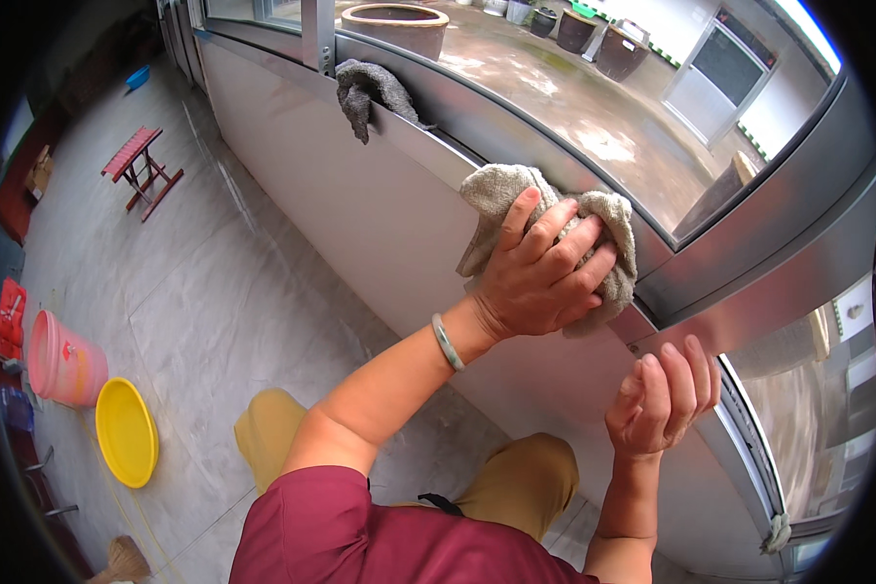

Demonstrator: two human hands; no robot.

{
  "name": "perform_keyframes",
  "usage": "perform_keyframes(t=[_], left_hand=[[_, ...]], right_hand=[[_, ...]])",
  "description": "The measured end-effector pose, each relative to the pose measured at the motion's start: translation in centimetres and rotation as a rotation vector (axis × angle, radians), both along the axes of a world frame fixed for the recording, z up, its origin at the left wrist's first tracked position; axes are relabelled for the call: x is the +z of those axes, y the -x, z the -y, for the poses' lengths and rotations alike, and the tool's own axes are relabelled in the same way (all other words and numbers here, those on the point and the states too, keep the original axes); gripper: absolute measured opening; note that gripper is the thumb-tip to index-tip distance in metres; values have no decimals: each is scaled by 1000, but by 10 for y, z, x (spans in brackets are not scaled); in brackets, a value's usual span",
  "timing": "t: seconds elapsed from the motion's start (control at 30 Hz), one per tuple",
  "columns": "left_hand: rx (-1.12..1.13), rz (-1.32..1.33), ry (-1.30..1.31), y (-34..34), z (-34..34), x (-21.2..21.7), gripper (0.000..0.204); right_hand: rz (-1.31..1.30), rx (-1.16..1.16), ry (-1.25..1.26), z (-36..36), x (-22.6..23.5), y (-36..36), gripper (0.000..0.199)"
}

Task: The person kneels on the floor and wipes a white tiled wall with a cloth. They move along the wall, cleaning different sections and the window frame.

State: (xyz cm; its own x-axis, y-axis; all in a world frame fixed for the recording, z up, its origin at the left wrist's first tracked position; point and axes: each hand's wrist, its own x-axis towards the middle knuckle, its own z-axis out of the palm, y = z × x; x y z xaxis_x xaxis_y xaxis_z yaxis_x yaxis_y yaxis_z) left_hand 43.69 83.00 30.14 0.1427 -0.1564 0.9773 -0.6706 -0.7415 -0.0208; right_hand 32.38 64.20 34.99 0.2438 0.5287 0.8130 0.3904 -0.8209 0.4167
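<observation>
My left hand (545,268), with a jade-like bangle (447,343) at its wrist, presses a beige-grey cleaning cloth (501,185) onto the sill below the window. Its fingers curve over the bunched cloth, which sticks out on both sides. To the right, my right hand (660,399) is raised near the window frame (769,253), fingers loosely bent and nothing seen in them. A second, darker grey cloth (380,90) lies draped over the sill farther left, apart from both hands.
A white panel (360,195) runs below the sill. On the tiled floor to the left stand a folding stool (136,161), a pink bucket (68,365) and a yellow basin (127,433). Beyond the glass is a yard with large pots (399,34).
</observation>
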Motion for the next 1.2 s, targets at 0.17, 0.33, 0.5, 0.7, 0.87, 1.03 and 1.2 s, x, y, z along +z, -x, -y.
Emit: perform_keyframes(t=[0.17,0.33,0.5,0.7,0.87,1.03,1.2], left_hand=[[17,95,53,-17,-18,1,40],[-8,121,68,-28,-43,1,38],[59,34,122,-67,-126,-2,30],[-296,-270,269,-90,-122,-14,50],[-174,-365,162,-62,-125,10,53],[17,-43,88,-74,-127,0,59],[-374,-389,482,-91,-120,-20,62]], right_hand=[[45,-127,-54,36,-7,13,19],[-51,50,-15,10,-10,8,20],[-129,500,-141,-103,45,-43,34],[-391,324,111,-270,68,-158,62],[-490,-9,194,-333,48,-222,49],[-356,220,25,-330,69,-222,26],[-34,629,-346,-260,75,-112,28]])
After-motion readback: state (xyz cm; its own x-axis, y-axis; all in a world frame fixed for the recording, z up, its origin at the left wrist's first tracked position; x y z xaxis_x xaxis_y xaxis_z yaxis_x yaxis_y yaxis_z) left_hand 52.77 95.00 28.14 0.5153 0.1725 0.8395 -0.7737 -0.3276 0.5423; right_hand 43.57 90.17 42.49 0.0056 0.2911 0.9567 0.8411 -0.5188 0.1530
